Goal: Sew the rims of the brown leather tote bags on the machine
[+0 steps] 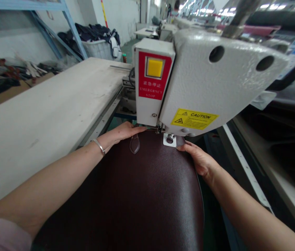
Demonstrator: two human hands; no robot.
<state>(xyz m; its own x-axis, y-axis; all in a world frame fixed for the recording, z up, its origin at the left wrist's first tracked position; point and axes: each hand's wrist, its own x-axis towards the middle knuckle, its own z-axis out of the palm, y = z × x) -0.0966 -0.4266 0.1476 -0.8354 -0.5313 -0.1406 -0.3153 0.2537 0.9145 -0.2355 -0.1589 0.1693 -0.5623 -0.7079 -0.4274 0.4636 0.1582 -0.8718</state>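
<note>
A large dark brown leather panel (147, 188) hangs toward me, its far edge under the head of a white sewing machine (215, 76). My left hand (129, 131) grips that far edge, thumb on top, beside a small pointed leather tab (135, 144). At the panel's right corner, my right hand (196, 155) pinches the edge, fingers partly hidden beneath. Between my hands, nearer the right one, a square metal presser plate (169, 139) with a round opening rests on the leather. Both hands are closed on the panel.
A white table (58, 94) extends to the left. The machine bears a yellow emergency stop button (154, 67) and a yellow caution label (195, 119). Metal rails (247, 167) run along the right. Behind stand a blue rack (71, 28) and a bin (97, 49) full of dark cloth.
</note>
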